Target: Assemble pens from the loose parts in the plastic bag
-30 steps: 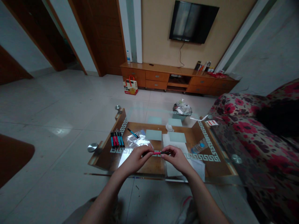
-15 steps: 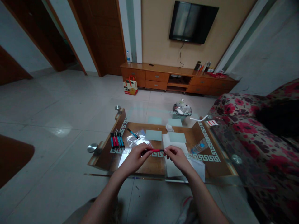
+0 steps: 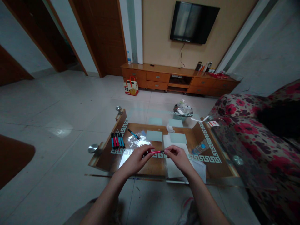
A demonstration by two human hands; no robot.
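Note:
Between my two hands a red pen (image 3: 157, 152) with black ends is held level above the glass table. My left hand (image 3: 140, 156) is closed on its left end, with thumb and fingers pinching it. At the black right end, the fingertips of my right hand (image 3: 175, 156) pinch the pen. To the left, a row of several blue and red pens (image 3: 117, 141) lies side by side on the glass. One blue pen (image 3: 133, 134) rests apart on a clear plastic wrapper (image 3: 140, 140), just beyond my left hand.
The glass table (image 3: 138, 117) has a wooden lower shelf with white papers (image 3: 174, 170) and a plastic bottle (image 3: 198, 148). A filled waste bin (image 3: 182, 111) stands behind it. A flowered sofa (image 3: 253, 128) is at the right; a paper bag (image 3: 131, 87) stands by the TV cabinet (image 3: 158, 76).
The fingers of my left hand have lifted and loosened slightly around the pen's left end. My right hand keeps almost the same place, and the pens on the table have not moved.

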